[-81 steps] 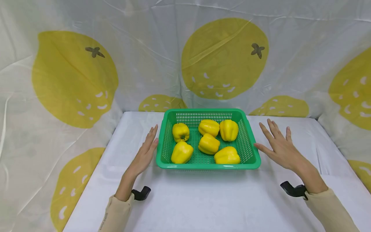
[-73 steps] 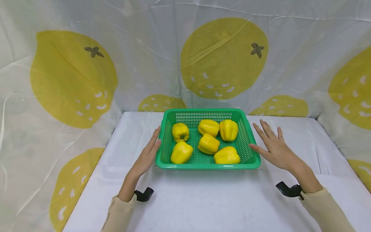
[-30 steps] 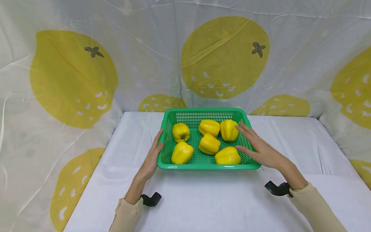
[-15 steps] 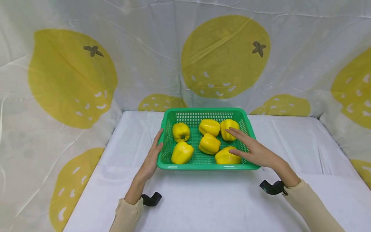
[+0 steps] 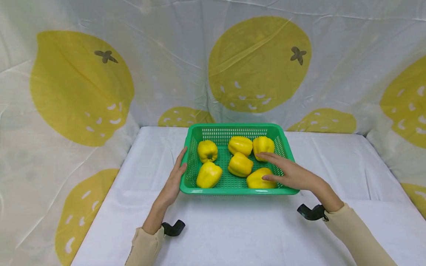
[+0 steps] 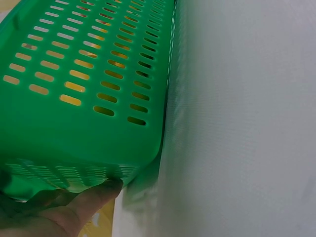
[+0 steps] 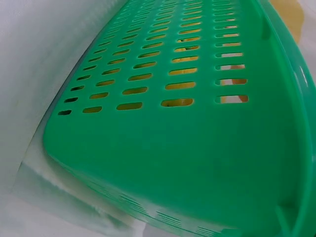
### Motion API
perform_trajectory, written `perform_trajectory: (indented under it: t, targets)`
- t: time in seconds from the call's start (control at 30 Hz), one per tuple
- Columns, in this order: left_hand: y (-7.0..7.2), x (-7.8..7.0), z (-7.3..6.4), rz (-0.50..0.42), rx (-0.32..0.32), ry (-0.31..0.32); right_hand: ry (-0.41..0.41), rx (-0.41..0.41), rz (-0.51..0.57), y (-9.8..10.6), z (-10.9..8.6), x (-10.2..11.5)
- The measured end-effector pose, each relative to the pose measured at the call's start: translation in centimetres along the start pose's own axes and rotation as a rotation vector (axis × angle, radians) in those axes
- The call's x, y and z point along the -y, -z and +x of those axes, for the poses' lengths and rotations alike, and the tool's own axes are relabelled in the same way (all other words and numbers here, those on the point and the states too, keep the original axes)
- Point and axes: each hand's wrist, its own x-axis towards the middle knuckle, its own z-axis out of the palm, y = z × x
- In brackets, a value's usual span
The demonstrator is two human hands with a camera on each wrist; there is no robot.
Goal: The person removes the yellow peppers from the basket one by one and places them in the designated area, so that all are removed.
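A green slotted plastic basket (image 5: 239,191) holds several yellow bell peppers, lying apart or side by side. My left hand (image 5: 172,181) rests against the basket's left end with its fingers fairly straight; in the left wrist view its thumb (image 6: 96,197) lies along the end wall. Over the right rim reaches my right hand (image 5: 289,173), fingers extended and thumb spread. Its fingertips overlap the back right bell pepper (image 5: 263,144), and its thumb tip overlaps the front right bell pepper (image 5: 257,179); contact with either cannot be told. In the right wrist view the basket wall (image 7: 163,148) hides this hand.
A white cloth covers the table (image 5: 233,229). Behind and at the sides hangs a pale curtain (image 5: 173,66) printed with large lemons. Left in the basket are two bell peppers, one behind the other (image 5: 208,175); a further pair, including the centre bell pepper (image 5: 240,164), sits mid-basket.
My right hand has moved left from outside the basket to above its right-hand peppers, dipping slightly lately. My left hand has come against the basket's left end. The peppers have stayed put.
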Motion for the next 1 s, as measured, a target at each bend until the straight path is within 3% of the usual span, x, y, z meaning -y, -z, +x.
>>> perform_trajectory:
  t: [0.3, 0.63, 0.8, 1.0]
  targets:
    - [0.0, 0.1, 0.0, 0.001, 0.004, -0.010, 0.009, 0.027, -0.072, 0.0, 0.0, 0.2]
    - [0.1, 0.0, 0.0, 0.004, 0.002, -0.012, 0.012, -0.041, -0.103, -0.5, 0.8, 0.2]
    - [0.1, 0.0, 0.0, 0.000, -0.001, -0.010, 0.029, -0.062, -0.055, -0.8, 1.2, 0.1]
    - [0.1, 0.0, 0.0, -0.005, 0.006, -0.014, 0.017, -0.029, 0.073, -0.5, 1.5, -0.1]
